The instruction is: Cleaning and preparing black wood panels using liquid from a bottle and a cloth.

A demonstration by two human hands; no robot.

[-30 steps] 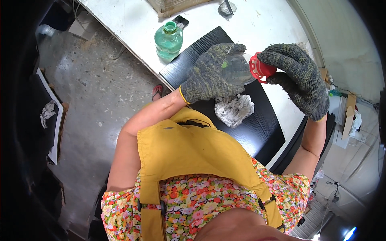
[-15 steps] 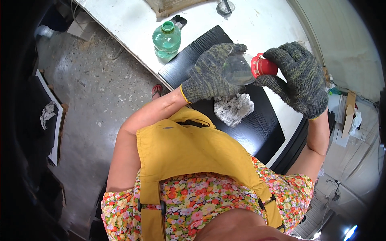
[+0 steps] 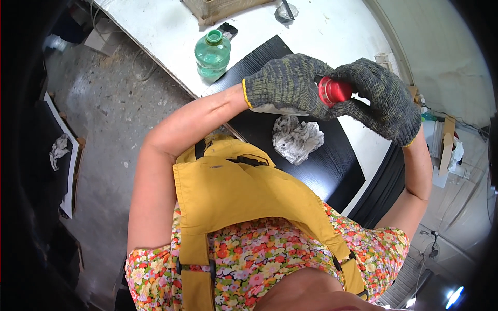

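As the right hand (image 3: 390, 96) grips it, the red cap (image 3: 337, 92) gleams (left hand (image 3: 288, 83): hold unclear).

White-topped bench (image 3: 332, 31); its left edge runs diagonally above a grey, scuffed floor (image 3: 119, 119) with pale specks. Off that edge: 1 pale box (image 3: 105, 39), a loose cable (image 3: 150, 72) and, farther out, 1 dark white-edged surface (image 3: 39, 150). Beyond the right edge: a pale greenish wall (image 3: 430, 62), material unclear. Well past the near right side: 1 bright bluish-white light (image 3: 455, 296), strip-shaped.
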